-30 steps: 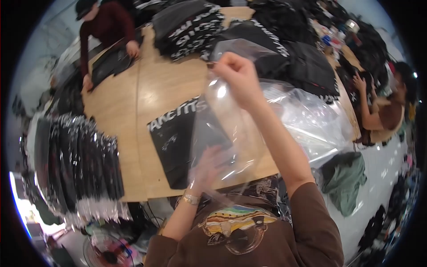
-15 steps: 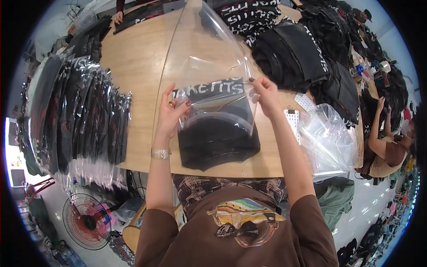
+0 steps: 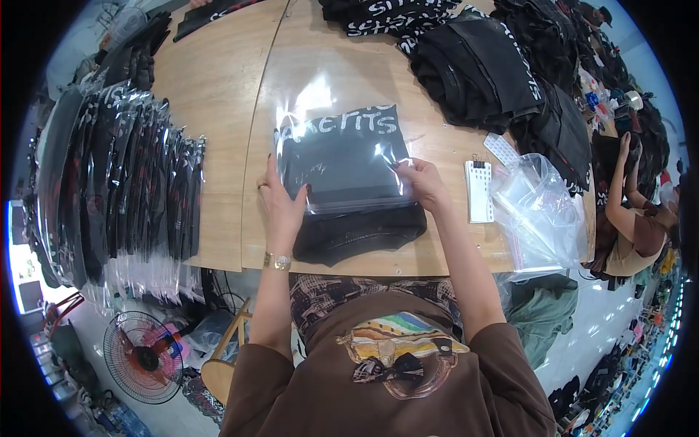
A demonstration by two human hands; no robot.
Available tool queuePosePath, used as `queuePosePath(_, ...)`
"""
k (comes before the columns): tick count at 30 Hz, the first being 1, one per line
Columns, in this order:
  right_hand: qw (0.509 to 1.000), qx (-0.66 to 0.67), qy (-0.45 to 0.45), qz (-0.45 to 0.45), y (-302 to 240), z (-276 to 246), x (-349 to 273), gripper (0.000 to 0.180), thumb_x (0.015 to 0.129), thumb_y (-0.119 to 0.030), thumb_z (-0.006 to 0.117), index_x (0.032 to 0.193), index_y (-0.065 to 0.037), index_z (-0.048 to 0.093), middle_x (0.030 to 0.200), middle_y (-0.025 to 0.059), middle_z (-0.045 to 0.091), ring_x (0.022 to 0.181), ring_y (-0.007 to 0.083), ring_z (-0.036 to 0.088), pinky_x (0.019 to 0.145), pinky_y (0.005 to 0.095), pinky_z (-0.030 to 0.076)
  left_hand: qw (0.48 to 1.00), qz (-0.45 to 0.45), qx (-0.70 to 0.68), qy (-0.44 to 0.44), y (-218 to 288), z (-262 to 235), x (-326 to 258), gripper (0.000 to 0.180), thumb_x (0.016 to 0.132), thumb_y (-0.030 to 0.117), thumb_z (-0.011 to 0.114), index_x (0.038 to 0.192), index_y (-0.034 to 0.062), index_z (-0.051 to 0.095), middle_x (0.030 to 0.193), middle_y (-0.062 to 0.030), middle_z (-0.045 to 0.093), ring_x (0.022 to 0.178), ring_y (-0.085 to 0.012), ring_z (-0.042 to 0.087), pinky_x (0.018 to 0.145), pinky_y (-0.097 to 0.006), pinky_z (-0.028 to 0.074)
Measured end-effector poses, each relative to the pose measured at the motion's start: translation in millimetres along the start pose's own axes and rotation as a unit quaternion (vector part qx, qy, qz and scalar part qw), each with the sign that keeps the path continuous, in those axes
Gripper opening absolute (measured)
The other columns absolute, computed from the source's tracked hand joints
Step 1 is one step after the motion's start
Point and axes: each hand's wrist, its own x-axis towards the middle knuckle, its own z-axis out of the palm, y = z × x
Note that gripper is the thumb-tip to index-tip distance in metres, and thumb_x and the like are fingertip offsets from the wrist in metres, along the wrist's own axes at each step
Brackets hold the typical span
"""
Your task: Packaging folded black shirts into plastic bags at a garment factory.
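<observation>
Both hands, the left hand [image 3: 282,206] and right hand [image 3: 422,183], pinch the open edge of a clear bag [image 3: 342,131] half over a folded black shirt [image 3: 349,189] lying on the wooden table [image 3: 211,95] in a busy workroom.

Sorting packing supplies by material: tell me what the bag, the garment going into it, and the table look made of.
Clear bag: thin glossy plastic film, judging by glare and wrinkles. Folded black garment: soft matte fabric, likely knit cotton, with white print. Table: light wood-grain surface, possibly laminate.
</observation>
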Motion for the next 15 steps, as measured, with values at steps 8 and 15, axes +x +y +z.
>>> queuePosePath(8, 0.988, -0.123, 0.043, -0.085, 0.6, 9.4, 0.5, 0.024, 0.081, -0.025, 0.065, 0.072, -0.004, 0.057, 0.055, -0.0024, 0.051, 0.041, 0.0049, 0.043, 0.036, 0.0190, 0.032, 0.920, 0.368, 0.129, -0.024, 40.0, 28.8, -1.7, 0.041, 0.067, 0.024, 0.073, 0.105, 0.0148, 0.060, 0.121, -0.0126, 0.044, 0.124, -0.0360, 0.028, 0.101, -0.053, 0.022)
queuePosePath(15, 0.951, -0.247, 0.144, -0.115, -4.2, 3.3, 6.3, 0.030, 0.078, -0.030, 0.067, 0.083, -0.003, 0.056, 0.057, 0.0015, 0.053, 0.044, 0.0083, 0.047, 0.038, 0.0221, 0.035, 0.951, 0.249, -0.078, -0.166, 39.4, 47.0, 24.4, 0.015, 0.072, 0.017, 0.068, 0.085, 0.0096, 0.068, 0.091, -0.0082, 0.064, 0.100, -0.0291, 0.055, 0.095, -0.041, 0.037)
